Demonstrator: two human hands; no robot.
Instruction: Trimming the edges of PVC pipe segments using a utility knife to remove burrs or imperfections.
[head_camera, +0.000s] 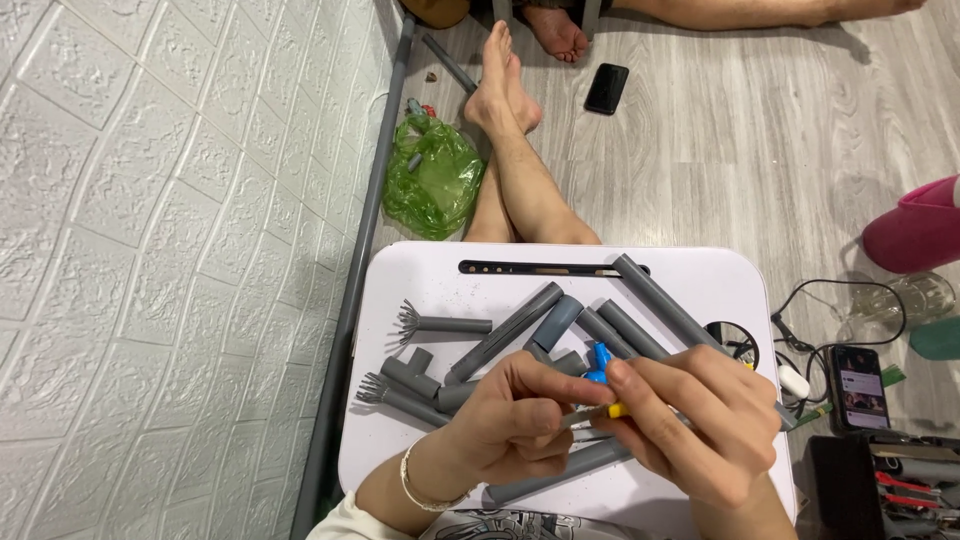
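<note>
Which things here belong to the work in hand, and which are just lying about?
In use: left hand, right hand, blue fitting, yellow-tipped tool, grey pipes, white tray.

Lying about: green bag, phone, lit phone, glass, toolbox.

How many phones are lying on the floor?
2. A dark phone lies face down near the feet at the top; a lit phone lies right of the white table. Others may be hidden.
</note>
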